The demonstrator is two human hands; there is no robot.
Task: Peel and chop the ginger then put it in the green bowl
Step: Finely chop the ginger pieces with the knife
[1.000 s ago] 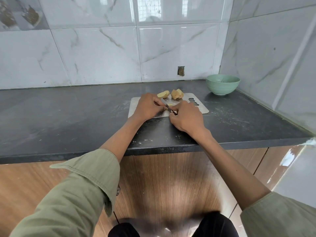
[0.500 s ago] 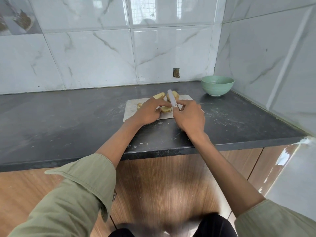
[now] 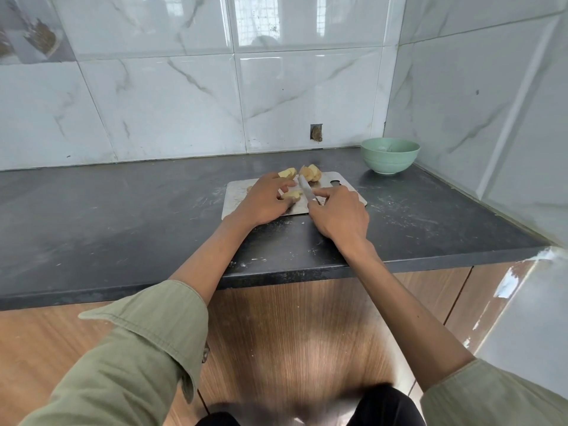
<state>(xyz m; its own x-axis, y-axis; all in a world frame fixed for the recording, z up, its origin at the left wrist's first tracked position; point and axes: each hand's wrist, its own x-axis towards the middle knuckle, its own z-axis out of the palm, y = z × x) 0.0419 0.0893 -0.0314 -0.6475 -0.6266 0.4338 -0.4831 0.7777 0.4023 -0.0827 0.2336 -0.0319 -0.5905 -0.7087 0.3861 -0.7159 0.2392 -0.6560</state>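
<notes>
Closest to the camera you get the green sleeves and both forearms reaching over the edge of the dark countertop [image 3: 123, 210]. The right hand [image 3: 339, 215] is wrapped around the handle of a knife [image 3: 305, 189], index finger stretched out forward alongside it, probably to steer the cut; the blade angles up and away over the board. The left hand [image 3: 266, 199] lies mostly flat with fingers bent down onto a ginger piece [image 3: 292, 195], pinning it just left of the blade, most likely so it doesn't skid on the slick metal cutting board [image 3: 233, 195]. Can't really tell how tightly those fingertips grip, since the piece is half hidden.

Further back on the board sit two more peeled ginger chunks [image 3: 310, 173], parked at the far edge, likely out of the knife's way until their turn. Beyond that, in the corner by the tiled wall [image 3: 307, 93], is the green bowl [image 3: 389, 155], well apart from the board and looking empty of ginger so far. So chopping seems underway, nothing transferred yet.
</notes>
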